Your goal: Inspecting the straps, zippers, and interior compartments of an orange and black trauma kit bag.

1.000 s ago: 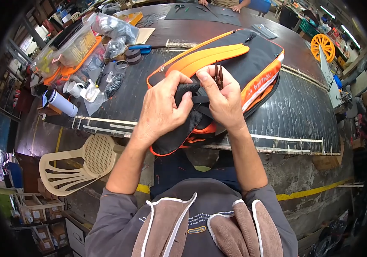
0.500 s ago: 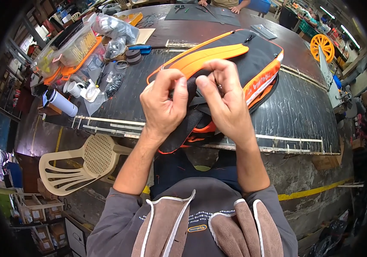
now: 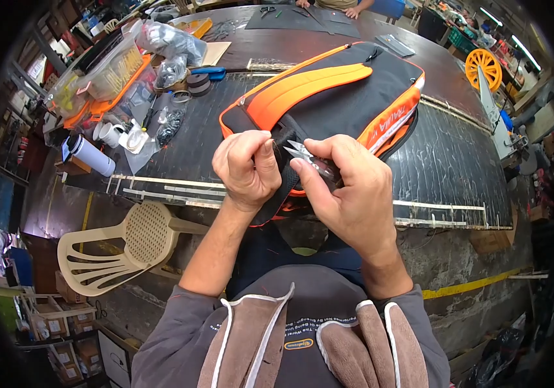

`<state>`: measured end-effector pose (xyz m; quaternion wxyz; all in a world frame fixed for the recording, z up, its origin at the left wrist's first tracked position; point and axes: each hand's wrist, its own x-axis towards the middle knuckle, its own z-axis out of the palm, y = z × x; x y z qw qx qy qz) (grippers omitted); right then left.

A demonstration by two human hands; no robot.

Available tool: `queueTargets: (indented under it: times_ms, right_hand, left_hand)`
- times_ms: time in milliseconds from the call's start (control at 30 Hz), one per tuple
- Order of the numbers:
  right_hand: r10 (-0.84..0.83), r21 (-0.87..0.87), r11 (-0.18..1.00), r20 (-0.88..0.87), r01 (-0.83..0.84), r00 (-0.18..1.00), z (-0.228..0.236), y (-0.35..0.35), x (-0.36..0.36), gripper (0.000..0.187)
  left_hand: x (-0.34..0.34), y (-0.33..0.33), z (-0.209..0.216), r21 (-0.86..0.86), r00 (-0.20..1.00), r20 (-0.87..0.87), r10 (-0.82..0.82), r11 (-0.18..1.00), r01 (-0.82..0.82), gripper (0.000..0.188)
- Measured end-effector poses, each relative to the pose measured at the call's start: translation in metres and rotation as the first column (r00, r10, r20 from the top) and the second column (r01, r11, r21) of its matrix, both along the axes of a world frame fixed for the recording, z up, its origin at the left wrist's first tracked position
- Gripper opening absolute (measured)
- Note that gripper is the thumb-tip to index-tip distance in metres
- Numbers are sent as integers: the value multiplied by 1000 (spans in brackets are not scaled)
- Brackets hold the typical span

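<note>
Right hand (image 3: 354, 187): Where the bag (image 3: 348, 103) lies nearest, clamped on snips (image 3: 301, 151) (blades parted).
Left hand (image 3: 248, 169): by the bag's near end, apart, pinched; contents unclear.

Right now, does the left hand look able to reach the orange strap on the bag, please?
Probably yes: the orange strap lies just beyond the left hand, its upper face uncovered, and the right hand, holding small snips, leaves that way free.

Right hand (image 3: 358, 184) gripped little snips (image 3: 315, 160) over near end of bag (image 3: 354, 71), left hand (image 3: 246, 169) kinda pinched there too.
</note>
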<state>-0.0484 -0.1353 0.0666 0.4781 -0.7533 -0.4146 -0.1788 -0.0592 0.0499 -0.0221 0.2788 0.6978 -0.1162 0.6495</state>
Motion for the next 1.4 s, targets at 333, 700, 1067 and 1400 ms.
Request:
queueTargets:
  times_ms: [333, 700, 1067, 1400]
  right_hand:
    - [-142, -145, 979, 29, 145, 989, -4, -2, -3, 19]
    - [-65, -58, 997, -359, 48, 931, -12, -6, 16, 36]
    - [489, 433, 872, -733, -229, 473, -76, 12, 80, 21]
    - [560, 612, 780, -585, -134, 587, -53, 44, 63, 16]
  left_hand:
    - [4, -8, 2, 237, 999, 33, 4, 971, -11, 22]
    - [9, -10, -16, 141, 1000, -6, -23, 990, 23, 18]
    - [14, -5, 5, -598, 845, -56, -531, 695, 398, 14]
    - [-10, 1, 62, -623, 736, -230, -637, 677, 391, 50]
